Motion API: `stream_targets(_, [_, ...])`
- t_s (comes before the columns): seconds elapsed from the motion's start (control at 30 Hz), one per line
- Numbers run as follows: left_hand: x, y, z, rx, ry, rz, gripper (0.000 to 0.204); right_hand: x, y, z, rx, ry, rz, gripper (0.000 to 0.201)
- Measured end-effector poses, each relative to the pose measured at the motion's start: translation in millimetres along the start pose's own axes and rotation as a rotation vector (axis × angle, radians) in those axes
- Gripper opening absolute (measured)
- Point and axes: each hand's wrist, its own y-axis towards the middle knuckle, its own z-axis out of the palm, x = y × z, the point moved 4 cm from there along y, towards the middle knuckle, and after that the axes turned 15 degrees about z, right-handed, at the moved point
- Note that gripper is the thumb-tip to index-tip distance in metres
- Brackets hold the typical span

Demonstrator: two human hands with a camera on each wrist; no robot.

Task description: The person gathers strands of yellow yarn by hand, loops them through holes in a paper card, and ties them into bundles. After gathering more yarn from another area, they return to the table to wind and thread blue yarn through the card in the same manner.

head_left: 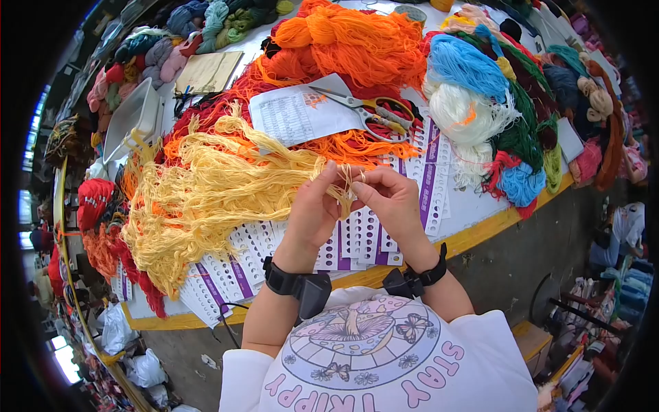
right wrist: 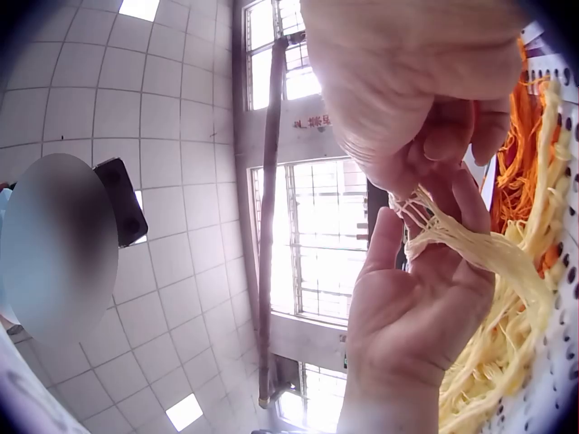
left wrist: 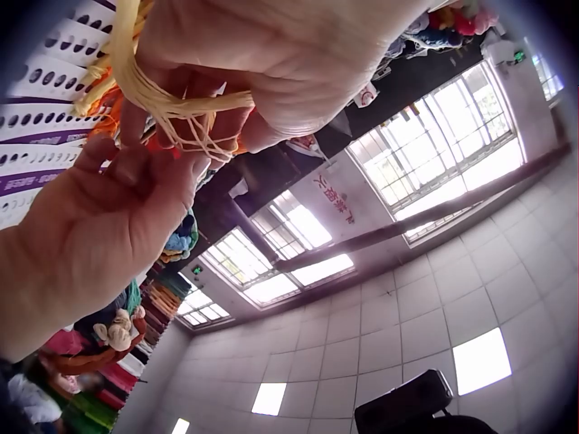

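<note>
A large pale yellow skein is spread over the table, its right end raised between two hands. The left hand holds that end, with strands looped over its fingers, seen also in the right wrist view, where the yarn runs across the left palm. Thumb and fingertips of the right hand pinch a few thin strands close to the left fingers. In the left wrist view the thin strands fan out between both hands.
Scissors lie on a printed paper sheet behind the hands. Orange yarn, white yarn and blue yarn sit farther back. Punched cards lie under the yarn; a white bin stands at left.
</note>
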Motion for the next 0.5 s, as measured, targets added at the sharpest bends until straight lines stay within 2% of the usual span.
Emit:
stream_targets(0.13, [0.3,0.7,-1.3,0.033,-0.025,-0.003,0.031,-0.4,0.0,-1.8,0.012,0.011,-0.016,0.009])
stream_targets(0.23, [-1.6,-1.5,-0.1,-0.01,0.169,0.102,0.033,-2.1,0.1,-3.0,0.018,0.051,-0.008,0.01])
stream_targets(0.33, [-3.9,-3.1,2.7,0.002,0.366,0.169,0.033,-1.8,0.6,-2.5,0.001,-0.046,0.001,0.012])
stream_targets(0.5, [-3.6,-3.7,5.8,0.005,0.346,0.191,0.04,-4.2,2.3,-1.0,-0.045,0.001,0.022,0.012])
